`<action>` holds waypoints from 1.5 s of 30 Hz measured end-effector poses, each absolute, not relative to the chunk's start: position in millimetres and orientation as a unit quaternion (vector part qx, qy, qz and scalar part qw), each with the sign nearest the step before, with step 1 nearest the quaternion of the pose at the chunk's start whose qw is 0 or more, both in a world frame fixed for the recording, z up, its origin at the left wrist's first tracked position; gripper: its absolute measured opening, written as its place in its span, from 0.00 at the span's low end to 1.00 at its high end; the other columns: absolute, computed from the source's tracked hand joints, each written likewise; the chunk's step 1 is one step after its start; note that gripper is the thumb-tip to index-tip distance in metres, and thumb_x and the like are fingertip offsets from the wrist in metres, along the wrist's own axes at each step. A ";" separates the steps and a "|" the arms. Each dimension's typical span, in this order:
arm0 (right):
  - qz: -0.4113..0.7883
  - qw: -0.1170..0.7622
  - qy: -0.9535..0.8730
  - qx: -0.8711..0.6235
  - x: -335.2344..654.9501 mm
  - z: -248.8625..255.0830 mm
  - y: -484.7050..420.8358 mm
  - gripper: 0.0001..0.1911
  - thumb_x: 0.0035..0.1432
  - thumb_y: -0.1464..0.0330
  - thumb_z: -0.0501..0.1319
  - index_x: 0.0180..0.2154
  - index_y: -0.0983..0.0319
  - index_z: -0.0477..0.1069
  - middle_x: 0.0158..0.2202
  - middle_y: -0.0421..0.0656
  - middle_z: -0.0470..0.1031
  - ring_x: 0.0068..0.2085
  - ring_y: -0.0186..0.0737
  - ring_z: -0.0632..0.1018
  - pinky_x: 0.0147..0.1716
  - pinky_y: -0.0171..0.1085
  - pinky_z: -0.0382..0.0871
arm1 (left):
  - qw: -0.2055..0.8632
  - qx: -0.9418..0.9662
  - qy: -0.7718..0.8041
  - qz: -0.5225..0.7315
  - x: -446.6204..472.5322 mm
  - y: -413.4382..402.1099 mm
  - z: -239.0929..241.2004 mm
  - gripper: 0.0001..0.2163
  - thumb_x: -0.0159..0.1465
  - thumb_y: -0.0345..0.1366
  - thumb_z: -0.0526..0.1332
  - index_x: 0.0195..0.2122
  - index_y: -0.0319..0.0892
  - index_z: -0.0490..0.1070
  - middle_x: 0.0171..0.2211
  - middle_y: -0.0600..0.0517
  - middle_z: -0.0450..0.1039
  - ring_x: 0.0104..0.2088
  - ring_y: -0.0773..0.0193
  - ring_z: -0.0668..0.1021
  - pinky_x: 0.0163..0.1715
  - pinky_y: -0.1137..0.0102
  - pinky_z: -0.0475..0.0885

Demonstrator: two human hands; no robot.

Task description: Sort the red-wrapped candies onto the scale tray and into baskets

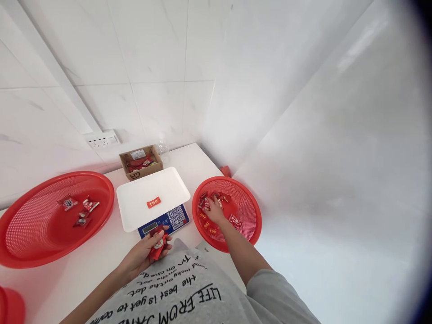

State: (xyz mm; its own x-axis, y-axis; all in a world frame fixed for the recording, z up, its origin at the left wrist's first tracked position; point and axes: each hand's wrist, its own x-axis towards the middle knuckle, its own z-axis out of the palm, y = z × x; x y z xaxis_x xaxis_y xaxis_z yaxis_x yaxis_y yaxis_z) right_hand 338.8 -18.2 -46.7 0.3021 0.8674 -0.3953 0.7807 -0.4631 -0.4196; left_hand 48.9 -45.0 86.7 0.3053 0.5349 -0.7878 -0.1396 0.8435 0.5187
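Note:
My left hand (148, 249) is closed around several red wrapped candies (158, 242), held just in front of the scale. My right hand (215, 212) reaches down into the right red basket (255, 204), its fingers apart and touching small wrapped candies (235, 220). Some of those candies are hidden under the fingers. Between the hands stands a digital scale (178, 219) with a blue keypad and a white tray (135, 202). One flat red packet (154, 202) with gold lettering lies on the tray.
A larger red basket (107, 202) at the left contains a few wrapped candies (90, 204). Behind the scale stands a cardboard box (145, 172) of red packets, beside a clear plastic item (162, 146). Part of another red container (11, 306) shows at lower left. Walls border the table.

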 end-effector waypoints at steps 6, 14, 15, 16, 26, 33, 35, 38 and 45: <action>0.323 0.022 -0.566 -0.758 331.2 -60.3 -10.9 0.36 0.50 0.65 0.65 0.60 0.52 0.59 0.69 0.47 0.41 0.68 0.57 0.42 0.60 0.61 0.31 | 0.782 0.184 0.558 0.209 51.8 -45.1 93.2 0.14 0.64 0.31 0.59 0.51 0.39 0.64 0.33 0.48 0.75 0.29 0.63 0.81 0.25 0.74 0.77; 0.316 0.141 -0.501 -0.793 356.9 -56.6 -31.6 0.20 0.53 0.74 0.58 0.49 0.58 0.71 0.61 0.50 0.62 0.61 0.54 0.62 0.59 0.52 0.49 | 0.777 0.190 0.561 0.214 48.9 -41.8 86.6 0.14 0.64 0.32 0.59 0.51 0.40 0.64 0.34 0.48 0.75 0.31 0.62 0.82 0.26 0.74 0.77; 0.317 0.173 -0.476 -0.802 361.7 -54.6 -32.8 0.19 0.53 0.74 0.58 0.48 0.59 0.71 0.58 0.50 0.65 0.59 0.52 0.65 0.58 0.50 0.53 | 0.778 0.190 0.559 0.213 48.9 -41.2 85.6 0.14 0.64 0.32 0.59 0.51 0.41 0.64 0.34 0.48 0.76 0.30 0.63 0.81 0.26 0.74 0.77; 0.316 0.207 -0.447 -0.811 366.2 -52.4 -33.8 0.18 0.54 0.73 0.57 0.47 0.60 0.70 0.56 0.51 0.68 0.57 0.51 0.68 0.55 0.48 0.58 | 0.779 0.189 0.558 0.213 49.0 -40.7 84.7 0.14 0.64 0.32 0.59 0.50 0.41 0.64 0.34 0.48 0.76 0.30 0.63 0.81 0.26 0.73 0.77; 0.418 0.504 -0.198 -0.729 356.3 10.3 -40.4 0.18 0.52 0.57 0.59 0.43 0.58 0.68 0.37 0.44 0.78 0.35 0.41 0.79 0.31 0.39 0.76 | 0.798 0.176 0.523 0.242 63.4 -33.0 94.9 0.10 0.62 0.26 0.60 0.45 0.39 0.68 0.37 0.47 0.77 0.33 0.61 0.82 0.32 0.70 0.79; 0.570 0.530 -0.267 -0.568 290.2 100.8 -35.9 0.18 0.47 0.60 0.66 0.41 0.57 0.70 0.35 0.39 0.76 0.32 0.36 0.76 0.29 0.34 0.71 | 0.791 0.171 0.485 0.331 83.3 -16.2 115.3 0.07 0.58 0.24 0.63 0.38 0.37 0.72 0.32 0.47 0.77 0.33 0.61 0.81 0.31 0.71 0.78; 0.572 0.511 -0.310 -0.561 274.9 112.8 -35.1 0.18 0.48 0.60 0.66 0.41 0.57 0.70 0.35 0.39 0.75 0.32 0.35 0.76 0.31 0.34 0.71 | 0.784 0.168 0.482 0.354 85.9 -11.1 119.0 0.06 0.58 0.25 0.64 0.37 0.37 0.72 0.31 0.47 0.77 0.31 0.63 0.80 0.30 0.72 0.78; 0.572 0.473 -0.371 -0.558 257.3 113.8 -35.7 0.16 0.49 0.61 0.64 0.41 0.58 0.70 0.34 0.39 0.74 0.34 0.37 0.75 0.33 0.36 0.71 | 0.778 0.173 0.478 0.370 84.6 -7.1 121.2 0.09 0.57 0.26 0.65 0.38 0.39 0.72 0.33 0.49 0.78 0.30 0.65 0.80 0.30 0.73 0.77; 0.602 0.412 -0.394 -0.559 237.6 90.0 -40.9 0.15 0.49 0.61 0.63 0.39 0.59 0.70 0.34 0.40 0.74 0.31 0.36 0.73 0.31 0.36 0.70 | 0.739 0.197 0.507 0.398 71.5 -12.6 100.3 0.10 0.51 0.25 0.68 0.34 0.38 0.71 0.28 0.50 0.78 0.28 0.63 0.80 0.29 0.73 0.75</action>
State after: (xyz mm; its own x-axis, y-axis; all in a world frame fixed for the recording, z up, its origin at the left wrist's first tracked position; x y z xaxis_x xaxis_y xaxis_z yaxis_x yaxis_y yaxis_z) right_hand 237.6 -40.9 90.0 -0.0364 0.9367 -0.3483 -0.0562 -0.3499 -0.9351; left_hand 71.5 -12.6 100.3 0.1708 0.7875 -0.5922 -0.3880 0.6062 0.6943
